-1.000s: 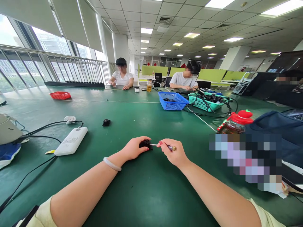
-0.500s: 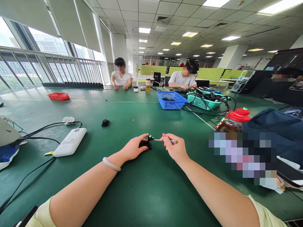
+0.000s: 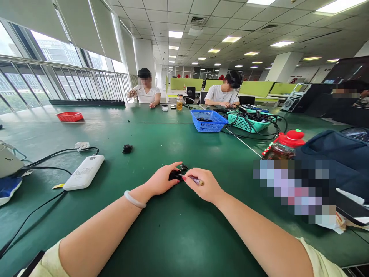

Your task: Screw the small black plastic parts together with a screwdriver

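Note:
My left hand (image 3: 161,180) rests on the green table (image 3: 178,234) with its fingers closed over a small black part (image 3: 174,175), holding it down. My right hand (image 3: 203,184) pinches a thin screwdriver (image 3: 193,179) with a clear handle, its tip against the black part. A tiny dark piece (image 3: 182,167) lies just behind the part. A pale bangle is on my left wrist.
A white power bank (image 3: 83,172) with black cables lies to the left, another small black part (image 3: 127,148) beyond it. A blue basket (image 3: 209,120), a teal basket with cables (image 3: 245,122), a red-lidded bottle (image 3: 284,146) and a dark bag (image 3: 337,154) stand right. Two people sit at the far edge.
My right hand has come down and left with the screwdriver, from a raised position to the black part. The tiny dark piece now lies on the table behind it.

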